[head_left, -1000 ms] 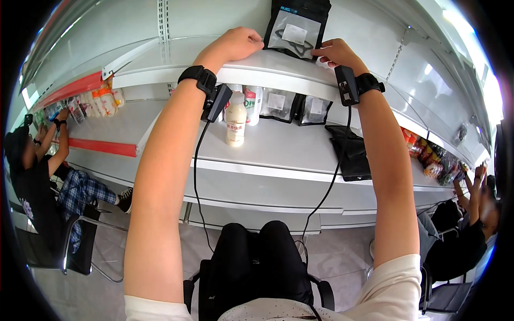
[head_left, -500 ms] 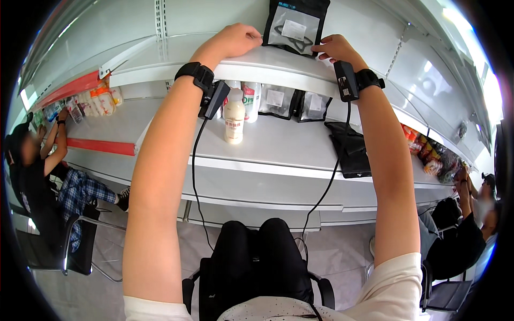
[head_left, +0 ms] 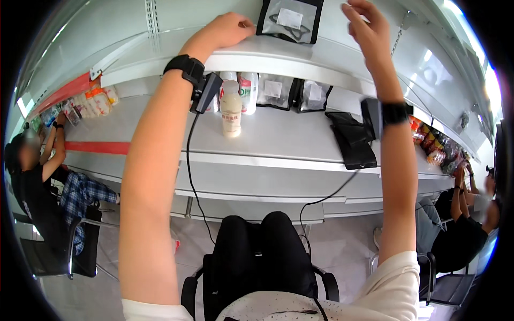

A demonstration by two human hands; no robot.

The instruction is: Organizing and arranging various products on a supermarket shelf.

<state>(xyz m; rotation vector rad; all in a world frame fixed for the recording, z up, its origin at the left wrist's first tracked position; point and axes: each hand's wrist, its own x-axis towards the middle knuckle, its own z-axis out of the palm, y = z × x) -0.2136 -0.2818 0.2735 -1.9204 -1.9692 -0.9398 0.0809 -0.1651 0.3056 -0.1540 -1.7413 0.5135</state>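
Observation:
A black-edged pouch (head_left: 292, 33) with a clear window and a white label stands upright on the upper shelf (head_left: 278, 56). A dark looped item shows through its window. My left hand (head_left: 227, 31) is just beside the pouch's left edge, its fingers loosely bent with a gap at the thumb and nothing visible in them. My right hand (head_left: 370, 29) is raised to the right of the pouch, apart from it, fingers spread and holding nothing. Black wrist straps with small boxes and cables are on both my wrists.
On the shelf below stand a cream bottle (head_left: 231, 115), a white bottle (head_left: 248, 93), two more pouches (head_left: 275, 92) and a folded black pouch (head_left: 350, 142). People sit at the left (head_left: 40, 182) and right (head_left: 460, 235) beside shelves of packaged goods.
My right hand has left the pouch's right edge and moved up and right, its fingers opening out. My left hand stays near the left edge. The view has shifted slightly.

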